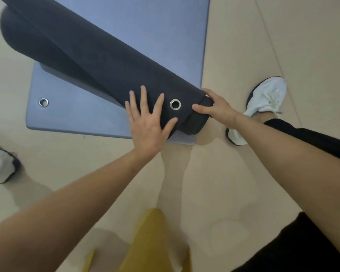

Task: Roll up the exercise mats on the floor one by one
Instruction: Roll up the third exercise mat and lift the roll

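Hands: left [145, 122] flat, right [216, 107] gripping matte cylindrical mat roll [98, 55].

Dark charcoal rolled mat [98, 61], blue-grey flat mat [149, 28], beige floor [263, 36], white shoe [263, 103]

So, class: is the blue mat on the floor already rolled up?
No: the blue mat lies flat on the floor, and the left hand and right hand rest on the dark rolled mat across it.
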`<action>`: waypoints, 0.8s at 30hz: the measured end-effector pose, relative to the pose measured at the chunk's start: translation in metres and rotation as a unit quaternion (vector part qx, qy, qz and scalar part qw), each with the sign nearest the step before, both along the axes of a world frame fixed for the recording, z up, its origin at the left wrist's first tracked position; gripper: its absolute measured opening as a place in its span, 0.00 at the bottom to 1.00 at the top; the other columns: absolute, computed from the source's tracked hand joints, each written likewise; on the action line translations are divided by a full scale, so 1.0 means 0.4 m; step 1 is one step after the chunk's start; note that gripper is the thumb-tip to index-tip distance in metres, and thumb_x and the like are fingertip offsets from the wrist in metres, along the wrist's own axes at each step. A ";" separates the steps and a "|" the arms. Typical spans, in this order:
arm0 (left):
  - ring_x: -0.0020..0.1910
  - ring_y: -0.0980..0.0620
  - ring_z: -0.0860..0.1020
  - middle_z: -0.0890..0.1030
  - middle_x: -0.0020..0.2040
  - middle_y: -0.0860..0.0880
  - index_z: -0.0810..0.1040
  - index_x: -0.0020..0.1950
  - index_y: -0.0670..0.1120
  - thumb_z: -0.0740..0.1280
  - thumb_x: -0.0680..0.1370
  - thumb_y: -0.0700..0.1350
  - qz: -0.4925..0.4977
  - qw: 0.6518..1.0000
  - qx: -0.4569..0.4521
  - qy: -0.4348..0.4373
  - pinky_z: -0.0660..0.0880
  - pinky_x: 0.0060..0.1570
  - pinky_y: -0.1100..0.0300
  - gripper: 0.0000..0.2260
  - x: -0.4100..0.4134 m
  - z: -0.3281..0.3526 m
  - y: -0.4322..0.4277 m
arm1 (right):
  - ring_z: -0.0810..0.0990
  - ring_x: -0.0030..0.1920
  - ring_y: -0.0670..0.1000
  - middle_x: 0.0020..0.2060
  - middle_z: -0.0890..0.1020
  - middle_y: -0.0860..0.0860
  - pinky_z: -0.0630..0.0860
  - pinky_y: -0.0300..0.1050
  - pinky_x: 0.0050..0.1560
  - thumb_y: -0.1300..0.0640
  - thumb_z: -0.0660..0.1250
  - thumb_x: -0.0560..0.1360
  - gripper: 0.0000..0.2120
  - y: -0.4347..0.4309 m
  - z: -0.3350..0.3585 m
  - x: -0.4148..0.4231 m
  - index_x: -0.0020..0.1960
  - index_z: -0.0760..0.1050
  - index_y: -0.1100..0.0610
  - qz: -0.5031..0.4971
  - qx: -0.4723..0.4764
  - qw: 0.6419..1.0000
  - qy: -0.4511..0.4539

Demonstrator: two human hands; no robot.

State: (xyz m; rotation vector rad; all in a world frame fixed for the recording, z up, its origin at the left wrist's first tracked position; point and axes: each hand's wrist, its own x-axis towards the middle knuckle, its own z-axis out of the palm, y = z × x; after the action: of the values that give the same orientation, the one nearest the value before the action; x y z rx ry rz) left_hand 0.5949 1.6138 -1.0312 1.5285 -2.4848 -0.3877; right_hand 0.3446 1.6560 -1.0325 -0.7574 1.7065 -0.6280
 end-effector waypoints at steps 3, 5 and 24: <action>0.81 0.29 0.49 0.53 0.84 0.36 0.61 0.83 0.53 0.63 0.78 0.69 0.025 0.998 0.051 0.008 0.59 0.76 0.31 0.37 -0.024 -0.038 0.077 | 0.83 0.56 0.40 0.58 0.84 0.42 0.79 0.41 0.57 0.50 0.78 0.74 0.27 -0.006 -0.016 -0.010 0.70 0.73 0.44 -0.035 0.020 0.998 -0.049; 0.81 0.28 0.48 0.51 0.84 0.35 0.58 0.84 0.51 0.66 0.76 0.70 0.040 0.997 0.071 0.013 0.61 0.75 0.31 0.42 -0.045 -0.052 0.084 | 0.82 0.60 0.43 0.61 0.82 0.41 0.79 0.46 0.61 0.47 0.80 0.72 0.33 -0.007 -0.028 -0.007 0.73 0.70 0.42 -0.052 0.034 0.996 -0.067; 0.81 0.28 0.39 0.35 0.81 0.32 0.36 0.83 0.49 0.75 0.52 0.78 0.158 0.955 0.235 0.086 0.52 0.80 0.35 0.75 0.048 0.157 0.038 | 0.85 0.55 0.51 0.51 0.86 0.45 0.82 0.49 0.53 0.42 0.84 0.60 0.25 -0.036 0.214 0.265 0.54 0.82 0.44 -0.116 -0.046 0.992 -0.004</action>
State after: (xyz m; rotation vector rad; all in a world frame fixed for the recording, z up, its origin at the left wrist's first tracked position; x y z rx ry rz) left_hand 0.6142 1.6290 -0.9683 1.9246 -2.0561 -1.0586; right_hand 0.4505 1.6416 -0.9470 -0.6238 1.7830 -0.8748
